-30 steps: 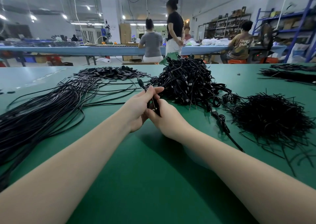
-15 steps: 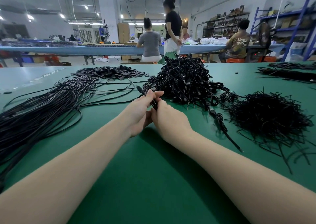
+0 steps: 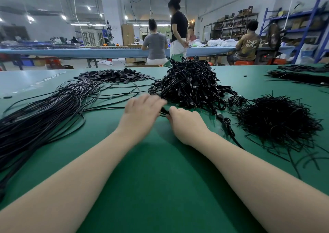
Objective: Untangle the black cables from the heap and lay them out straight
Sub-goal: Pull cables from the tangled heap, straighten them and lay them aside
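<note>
A tall tangled heap of black cables (image 3: 192, 85) sits mid-table on the green table (image 3: 160, 170). Just in front of it my two hands meet over a small coiled black cable (image 3: 164, 112). My right hand (image 3: 185, 124) pinches that cable at its fingertips. My left hand (image 3: 142, 108), blurred by motion, lies palm down with its fingertips closed on the same cable. To the left, a wide sheaf of long black cables (image 3: 44, 115) lies stretched out across the table.
A bristly pile of short black ties (image 3: 277, 120) lies at the right, and a loose coiled cable (image 3: 227, 124) trails between it and my right forearm. Flat black pieces (image 3: 115, 76) are heaped at the back left. More black bundles (image 3: 299, 76) lie far right. People work at a table behind.
Both hands have dropped lower toward the table with the cable. My left hand has turned palm down and slid left, now blurred. The raised cable end is no longer visible above it.
</note>
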The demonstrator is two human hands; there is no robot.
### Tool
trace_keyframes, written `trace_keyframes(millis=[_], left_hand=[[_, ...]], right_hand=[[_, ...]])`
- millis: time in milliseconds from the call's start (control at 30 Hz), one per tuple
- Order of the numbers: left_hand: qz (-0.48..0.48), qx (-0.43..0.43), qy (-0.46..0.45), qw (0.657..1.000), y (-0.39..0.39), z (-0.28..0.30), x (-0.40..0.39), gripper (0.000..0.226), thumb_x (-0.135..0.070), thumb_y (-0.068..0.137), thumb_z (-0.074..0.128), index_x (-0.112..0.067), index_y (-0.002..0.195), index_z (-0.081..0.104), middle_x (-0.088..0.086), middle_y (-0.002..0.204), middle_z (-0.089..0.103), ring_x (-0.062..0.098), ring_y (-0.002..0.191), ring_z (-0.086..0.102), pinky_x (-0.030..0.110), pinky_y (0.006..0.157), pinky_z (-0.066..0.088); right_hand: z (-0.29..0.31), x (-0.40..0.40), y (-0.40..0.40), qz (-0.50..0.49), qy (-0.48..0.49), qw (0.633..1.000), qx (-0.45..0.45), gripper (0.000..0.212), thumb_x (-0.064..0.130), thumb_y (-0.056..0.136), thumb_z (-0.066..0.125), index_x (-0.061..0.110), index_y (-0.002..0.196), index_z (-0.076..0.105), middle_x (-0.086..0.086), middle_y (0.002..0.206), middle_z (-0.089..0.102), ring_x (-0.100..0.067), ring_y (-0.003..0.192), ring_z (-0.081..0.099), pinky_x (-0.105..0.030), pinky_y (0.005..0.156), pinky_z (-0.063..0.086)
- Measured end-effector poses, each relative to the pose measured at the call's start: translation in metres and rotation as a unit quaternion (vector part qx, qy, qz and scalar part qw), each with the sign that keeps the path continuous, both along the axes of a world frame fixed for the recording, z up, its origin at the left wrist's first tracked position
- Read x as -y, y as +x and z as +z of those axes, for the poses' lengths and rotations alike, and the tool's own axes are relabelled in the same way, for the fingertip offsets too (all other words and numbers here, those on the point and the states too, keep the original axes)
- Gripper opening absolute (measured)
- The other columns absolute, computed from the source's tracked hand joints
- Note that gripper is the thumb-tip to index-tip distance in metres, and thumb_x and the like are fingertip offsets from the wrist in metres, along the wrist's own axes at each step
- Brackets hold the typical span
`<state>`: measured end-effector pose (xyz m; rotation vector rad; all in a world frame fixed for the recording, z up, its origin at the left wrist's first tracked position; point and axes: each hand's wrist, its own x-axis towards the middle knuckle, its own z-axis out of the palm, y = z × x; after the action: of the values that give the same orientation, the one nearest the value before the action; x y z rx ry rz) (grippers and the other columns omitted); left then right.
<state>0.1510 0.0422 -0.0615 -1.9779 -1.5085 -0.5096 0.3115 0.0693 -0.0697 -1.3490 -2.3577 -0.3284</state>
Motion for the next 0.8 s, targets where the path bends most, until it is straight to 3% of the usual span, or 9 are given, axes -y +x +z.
trace_keyframes(millis=[67, 167, 300, 400, 467, 600, 700, 800], left_hand=[[0.022, -0.047, -0.031, 0.998, 0.005, -0.003, -0.001, 0.023, -0.03, 0.101, 0.037, -0.022, 0.118, 0.05, -0.006, 0.118, 0.059, 0.019, 0.114, 0.053, 0.032, 0.086, 0.03], [0.005, -0.019, -0.068, 0.997, 0.004, -0.001, 0.002, 0.012, -0.026, 0.097, 0.033, -0.019, 0.091, 0.04, 0.0, 0.096, 0.06, 0.026, 0.093, 0.059, 0.034, 0.072, 0.03], [-0.065, 0.074, -0.183, 0.978, -0.002, 0.002, 0.003, 0.033, -0.035, 0.099, 0.023, -0.019, 0.076, 0.04, -0.006, 0.074, 0.044, 0.026, 0.083, 0.053, 0.036, 0.071, 0.034], [-0.073, 0.154, -0.255, 0.952, -0.003, 0.002, 0.002, 0.034, -0.033, 0.102, 0.03, -0.015, 0.092, 0.057, 0.0, 0.089, 0.059, 0.024, 0.094, 0.055, 0.038, 0.085, 0.042], [-0.092, 0.235, -0.289, 0.924, 0.0, 0.001, 0.002, 0.028, -0.031, 0.102, 0.037, -0.02, 0.1, 0.063, 0.0, 0.098, 0.065, 0.02, 0.096, 0.058, 0.037, 0.09, 0.044], [-0.152, 0.371, -0.315, 0.86, 0.014, -0.001, 0.006, 0.031, -0.036, 0.102, 0.036, -0.025, 0.093, 0.064, -0.012, 0.086, 0.064, 0.005, 0.084, 0.058, 0.024, 0.082, 0.043], [-0.174, 0.393, -0.31, 0.848, 0.022, 0.001, 0.007, 0.036, -0.031, 0.103, 0.036, -0.011, 0.085, 0.06, -0.006, 0.077, 0.058, 0.011, 0.072, 0.049, 0.028, 0.075, 0.039], [-0.208, 0.451, -0.359, 0.79, 0.024, 0.005, 0.01, 0.037, -0.032, 0.104, 0.033, -0.016, 0.089, 0.063, -0.004, 0.075, 0.053, 0.009, 0.068, 0.045, 0.021, 0.069, 0.039]], right_hand=[[-0.001, 0.001, -0.004, 0.01, 0.04, 0.998, 0.039, 0.019, 0.028, 0.103, 0.029, 0.016, 0.104, 0.043, -0.006, 0.106, 0.061, -0.03, 0.094, 0.059, -0.036, 0.067, 0.024], [0.002, 0.005, -0.005, 0.015, 0.074, 0.995, 0.07, 0.015, 0.024, 0.102, 0.033, 0.016, 0.106, 0.044, -0.005, 0.107, 0.061, -0.027, 0.095, 0.059, -0.035, 0.069, 0.024], [0.014, 0.003, -0.001, 0.026, 0.129, 0.978, 0.159, 0.017, 0.017, 0.099, 0.032, 0.015, 0.11, 0.045, -0.002, 0.107, 0.059, -0.026, 0.096, 0.058, -0.034, 0.073, 0.023], [0.026, 0.003, 0.012, 0.047, 0.227, 0.938, 0.258, 0.018, 0.018, 0.091, 0.039, 0.024, 0.092, 0.056, 0.008, 0.083, 0.062, -0.015, 0.073, 0.061, -0.028, 0.064, 0.034], [0.037, 0.003, 0.02, 0.082, 0.273, 0.908, 0.308, 0.025, 0.014, 0.084, 0.034, 0.025, 0.079, 0.056, 0.009, 0.068, 0.058, -0.013, 0.059, 0.056, -0.027, 0.057, 0.034], [0.051, -0.006, 0.034, 0.153, 0.324, 0.868, 0.343, 0.029, 0.013, 0.083, 0.03, 0.021, 0.075, 0.056, 0.006, 0.062, 0.054, -0.016, 0.054, 0.051, -0.027, 0.056, 0.034], [0.057, -0.01, 0.04, 0.179, 0.342, 0.854, 0.348, 0.028, 0.013, 0.086, 0.031, 0.019, 0.075, 0.056, 0.005, 0.062, 0.053, -0.017, 0.053, 0.05, -0.028, 0.057, 0.035], [0.06, -0.01, 0.046, 0.208, 0.352, 0.841, 0.354, 0.023, 0.011, 0.089, 0.034, 0.017, 0.076, 0.052, 0.002, 0.065, 0.052, -0.019, 0.056, 0.048, -0.03, 0.059, 0.034]])
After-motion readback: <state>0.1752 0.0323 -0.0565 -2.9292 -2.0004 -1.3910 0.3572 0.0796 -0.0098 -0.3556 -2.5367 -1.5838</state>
